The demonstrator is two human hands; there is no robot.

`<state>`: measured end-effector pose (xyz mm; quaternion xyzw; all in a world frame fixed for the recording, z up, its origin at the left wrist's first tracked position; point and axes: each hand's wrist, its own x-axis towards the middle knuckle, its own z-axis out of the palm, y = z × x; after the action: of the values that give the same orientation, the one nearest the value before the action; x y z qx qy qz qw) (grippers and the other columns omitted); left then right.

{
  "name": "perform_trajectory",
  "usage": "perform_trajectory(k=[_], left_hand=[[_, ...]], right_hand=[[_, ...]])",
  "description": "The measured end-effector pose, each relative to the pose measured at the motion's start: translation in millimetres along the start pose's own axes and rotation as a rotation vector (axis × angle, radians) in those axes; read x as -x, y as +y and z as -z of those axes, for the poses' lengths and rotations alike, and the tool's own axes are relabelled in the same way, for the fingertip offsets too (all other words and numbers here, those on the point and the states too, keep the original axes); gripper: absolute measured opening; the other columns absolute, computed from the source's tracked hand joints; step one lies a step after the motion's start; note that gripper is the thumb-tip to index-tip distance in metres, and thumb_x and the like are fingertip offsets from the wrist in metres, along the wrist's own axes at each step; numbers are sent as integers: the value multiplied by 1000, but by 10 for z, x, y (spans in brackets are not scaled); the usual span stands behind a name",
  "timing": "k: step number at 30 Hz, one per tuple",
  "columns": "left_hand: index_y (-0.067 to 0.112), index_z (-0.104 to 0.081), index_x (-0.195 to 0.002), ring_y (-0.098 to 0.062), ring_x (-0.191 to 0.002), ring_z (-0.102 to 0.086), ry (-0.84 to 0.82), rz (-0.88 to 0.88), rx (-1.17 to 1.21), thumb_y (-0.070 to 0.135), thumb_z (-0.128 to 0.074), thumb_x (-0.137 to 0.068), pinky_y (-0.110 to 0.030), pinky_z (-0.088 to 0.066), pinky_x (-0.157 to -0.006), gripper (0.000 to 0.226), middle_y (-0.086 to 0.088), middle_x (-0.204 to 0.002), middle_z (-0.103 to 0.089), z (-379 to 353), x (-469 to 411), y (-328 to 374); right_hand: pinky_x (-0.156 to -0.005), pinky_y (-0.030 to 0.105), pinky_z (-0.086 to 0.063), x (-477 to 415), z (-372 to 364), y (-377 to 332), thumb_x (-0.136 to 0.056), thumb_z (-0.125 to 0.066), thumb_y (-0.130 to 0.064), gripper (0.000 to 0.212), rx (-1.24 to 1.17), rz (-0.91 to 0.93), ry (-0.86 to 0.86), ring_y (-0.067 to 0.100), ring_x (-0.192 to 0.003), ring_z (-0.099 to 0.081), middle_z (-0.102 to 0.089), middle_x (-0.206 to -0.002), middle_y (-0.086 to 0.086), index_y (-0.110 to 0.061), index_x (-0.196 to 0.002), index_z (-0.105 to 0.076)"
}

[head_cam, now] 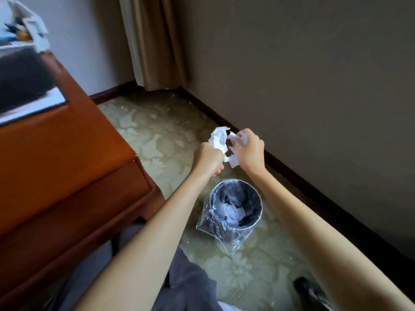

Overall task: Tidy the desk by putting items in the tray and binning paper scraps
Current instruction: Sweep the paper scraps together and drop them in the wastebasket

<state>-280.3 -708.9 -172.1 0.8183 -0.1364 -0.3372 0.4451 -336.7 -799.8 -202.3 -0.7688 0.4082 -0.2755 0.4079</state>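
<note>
I can read no writing or label anywhere in the frame. My left hand (208,157) is closed in a fist around a crumpled wad of white paper (218,139), which sticks up above the knuckles. My right hand (248,150) is beside it, fingers pinched on torn white scraps (233,161) that hang below the hand. Both hands sit at mid-frame, above the floor and farther up the frame than the bin (235,204). The bin is a round, dark cylinder with a clear, glossy plastic liner that bunches out to its lower left; white scraps already lie inside it. It stands on a pale green carpet (157,135) with a woven floral pattern. A smooth reddish-brown wooden desk (67,153) fills the left side, its drawer front facing the bin. At the upper left, blurred, a white tray (33,28) sits on the desk with things in it I cannot make out. A tan curtain (155,41) hangs at top centre, a plain wall (314,86) runs down the right, and a dark shoe (307,288) shows at lower right.
</note>
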Motion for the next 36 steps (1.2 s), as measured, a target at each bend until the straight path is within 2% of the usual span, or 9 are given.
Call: perform_trajectory(k=[2, 5, 7, 10, 15, 21, 26, 32, 36], left_hand=[[8, -46, -68, -15, -40, -41, -27, 43, -55, 12, -41, -91, -13, -26, -30, 24, -8, -57, -53, -265, -197, -141], [1, -58, -82, -23, -46, -51, -40, 104, -133, 11, -40, -89, -19, -39, -37, 21, -12, -62, -58, -596, -488, -369], [-5, -62, -96, -37, -74, -66, -51, 137, -181, 14, -42, -89, -35, -57, -61, 29, -23, -85, -68, -802, -680, -522], [-2, -58, -113, -41, -105, -61, -86, 151, -378, 15, -41, -90, -42, -53, -88, 33, -25, -114, -63, -1075, -903, -734], [5, -58, -114, -36, -109, -57, -148, 66, -725, 6, -37, -88, -39, -48, -88, 34, -19, -120, -59, -1401, -1202, -1037], [1, -59, -116, -37, -114, -56, -221, 103, -846, 3, -38, -88, -41, -47, -96, 34, -22, -121, -59, -1699, -1637, -1456], [2, -53, -125, -37, -126, -42, -270, 177, -831, -1, -37, -92, -42, -39, -102, 37, -20, -138, -41, -1904, -1866, -1759], [11, -43, -131, -34, -133, -28, -264, 174, -773, 12, -54, -88, -37, -26, -111, 45, -16, -139, -29, -1923, -2010, -1955], [17, -30, -141, -32, -139, -17, -327, 109, -734, 7, -60, -83, -34, -24, -111, 65, -12, -150, -11, -1871, -2003, -1936]], right_hand=[[-70, 41, -57, -78, -35, 363, -93, -48, -9, 12, 62, -71, -26, 26, -74, -62, -65, -92, 16, -4, -97, -58], [-60, 32, -41, -130, -118, 864, -94, -46, -10, 18, 173, -136, -101, 23, -70, -50, -61, -84, 13, 2, -99, -58], [-64, 27, -33, -165, -193, 1173, -96, -44, -13, 21, 236, -201, -146, 23, -75, -46, -62, -90, 14, 1, -103, -58], [-67, 32, -36, -226, -341, 1592, -95, -40, -13, 21, 279, -319, -237, 34, -86, -53, -64, -102, 20, 0, -101, -57], [-65, 30, -35, -289, -521, 2135, -96, -39, -9, 27, 298, -406, -356, 35, -93, -59, -67, -102, 20, 0, -113, -58], [-71, 35, -44, -419, -768, 2682, -95, -43, -13, 22, 383, -477, -442, 39, -92, -60, -66, -99, 24, -1, -107, -56], [-72, 37, -45, -515, -992, 2940, -90, -36, -3, 25, 426, -484, -501, 41, -95, -59, -65, -103, 25, -1, -104, -56], [-74, 38, -39, -551, -1152, 3074, -94, -39, -11, 26, 498, -493, -588, 43, -104, -56, -59, -113, 26, -1, -117, -44], [-90, 40, -40, -498, -1158, 3074, -95, -40, -10, 36, 471, -501, -678, 40, -118, -49, -42, -136, 22, -1, -130, -37]])
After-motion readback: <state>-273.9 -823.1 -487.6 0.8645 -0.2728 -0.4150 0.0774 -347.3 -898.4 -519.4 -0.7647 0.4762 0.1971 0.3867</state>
